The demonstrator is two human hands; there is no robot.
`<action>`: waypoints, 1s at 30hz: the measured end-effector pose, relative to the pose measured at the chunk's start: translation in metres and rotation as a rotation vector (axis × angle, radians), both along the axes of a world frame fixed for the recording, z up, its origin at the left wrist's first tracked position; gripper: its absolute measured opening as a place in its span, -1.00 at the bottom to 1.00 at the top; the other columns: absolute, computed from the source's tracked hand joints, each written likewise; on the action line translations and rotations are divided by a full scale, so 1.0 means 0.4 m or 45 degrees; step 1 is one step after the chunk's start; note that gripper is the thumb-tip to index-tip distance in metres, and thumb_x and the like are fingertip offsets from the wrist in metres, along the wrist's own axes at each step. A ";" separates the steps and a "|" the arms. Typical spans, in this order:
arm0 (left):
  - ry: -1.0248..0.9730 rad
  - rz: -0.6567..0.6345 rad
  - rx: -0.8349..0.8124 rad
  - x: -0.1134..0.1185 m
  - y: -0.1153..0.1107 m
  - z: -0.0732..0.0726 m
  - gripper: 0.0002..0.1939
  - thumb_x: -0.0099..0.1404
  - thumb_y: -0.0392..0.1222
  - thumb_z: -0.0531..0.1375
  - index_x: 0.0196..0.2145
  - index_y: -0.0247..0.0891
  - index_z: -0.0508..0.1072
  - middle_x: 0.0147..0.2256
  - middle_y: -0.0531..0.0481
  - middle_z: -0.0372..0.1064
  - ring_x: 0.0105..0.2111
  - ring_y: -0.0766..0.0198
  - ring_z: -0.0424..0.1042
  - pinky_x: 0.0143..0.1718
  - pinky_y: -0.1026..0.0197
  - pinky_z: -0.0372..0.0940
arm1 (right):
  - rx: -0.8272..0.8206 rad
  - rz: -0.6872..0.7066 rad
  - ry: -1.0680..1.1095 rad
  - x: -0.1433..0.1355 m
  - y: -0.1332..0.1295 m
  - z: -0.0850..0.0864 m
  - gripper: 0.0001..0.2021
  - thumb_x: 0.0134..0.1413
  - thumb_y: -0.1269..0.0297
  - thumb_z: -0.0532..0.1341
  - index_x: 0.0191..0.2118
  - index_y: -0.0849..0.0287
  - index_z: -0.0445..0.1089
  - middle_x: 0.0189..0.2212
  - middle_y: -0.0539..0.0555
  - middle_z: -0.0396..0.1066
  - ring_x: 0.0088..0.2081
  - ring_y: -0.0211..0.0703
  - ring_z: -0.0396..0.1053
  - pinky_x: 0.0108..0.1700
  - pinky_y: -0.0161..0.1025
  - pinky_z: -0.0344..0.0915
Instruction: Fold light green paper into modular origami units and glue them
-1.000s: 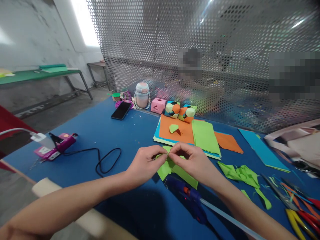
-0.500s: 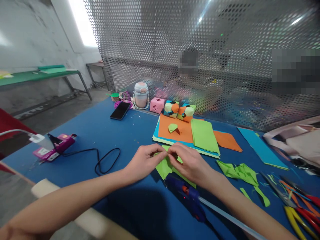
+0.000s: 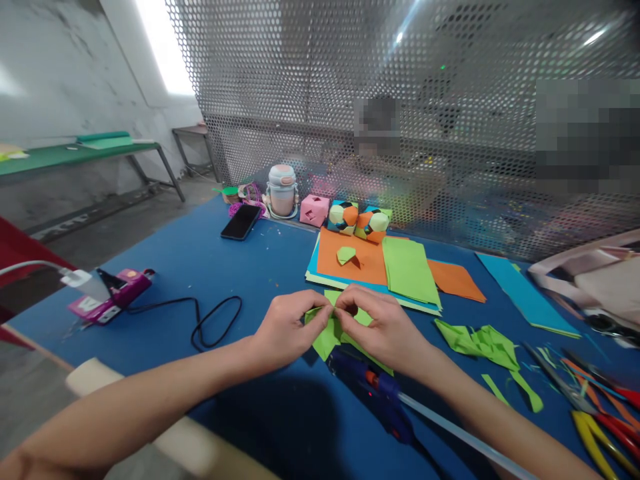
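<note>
My left hand (image 3: 293,327) and my right hand (image 3: 383,327) meet fingertip to fingertip over the blue table. Both are closed in a pinch on a piece of green paper (image 3: 326,339), whose folded flaps show below and between the fingers; the pinched spot itself is mostly covered. Just under my right hand lies a dark blue glue gun (image 3: 383,390) with an orange trigger, a small red light and a clear glue stick out of its back. Beyond my hands, a small folded green piece (image 3: 346,255) rests on orange paper (image 3: 330,243).
Right of my hands are stacked green sheets (image 3: 411,273), crumpled green paper (image 3: 483,345), scissors (image 3: 585,413) and blue paper (image 3: 530,297). Paper balls (image 3: 373,225), a pink paper box (image 3: 315,210), a bottle (image 3: 283,190) and a phone (image 3: 241,221) stand behind. A purple power strip (image 3: 113,297) sits left.
Both hands stay pinched on the green paper, with only a slight shift of the fingers. The things on the table have not moved.
</note>
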State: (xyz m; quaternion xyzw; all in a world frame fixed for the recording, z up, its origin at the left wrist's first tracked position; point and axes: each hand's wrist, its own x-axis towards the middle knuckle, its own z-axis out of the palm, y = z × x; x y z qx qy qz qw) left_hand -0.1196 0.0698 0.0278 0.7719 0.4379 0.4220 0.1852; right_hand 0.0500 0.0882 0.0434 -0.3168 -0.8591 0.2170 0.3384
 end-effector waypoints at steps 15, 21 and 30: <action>-0.157 0.180 -0.073 -0.008 0.024 -0.002 -0.89 0.18 -0.31 0.10 -0.47 -0.31 0.38 -0.54 0.07 0.32 -0.55 0.42 0.25 -0.48 0.37 0.18 | 0.104 -0.157 0.033 0.009 0.024 -0.013 -0.89 0.08 0.35 0.15 -0.23 0.19 0.30 -0.40 0.06 0.35 -0.37 -0.20 0.33 -0.30 -0.27 0.26; -0.421 0.112 -0.413 0.003 0.027 -0.015 -0.96 0.06 -0.36 0.10 -0.51 -0.30 0.28 -0.48 0.08 0.28 -0.53 0.44 0.19 -0.51 0.37 0.13 | 0.222 -0.201 -0.014 0.002 0.035 -0.037 -0.89 0.10 0.45 0.08 -0.42 0.17 0.27 -0.53 0.00 0.30 -0.48 -0.25 0.27 -0.42 -0.31 0.20; -0.527 0.099 -0.555 0.007 0.031 -0.024 -0.87 0.10 -0.25 0.12 -0.53 -0.28 0.22 -0.46 0.06 0.29 -0.48 0.40 0.22 -0.50 0.35 0.09 | 0.242 -0.202 0.013 0.002 0.035 -0.041 -0.87 0.07 0.35 0.15 -0.22 0.18 0.30 -0.35 0.10 0.39 -0.32 -0.14 0.35 -0.29 -0.24 0.28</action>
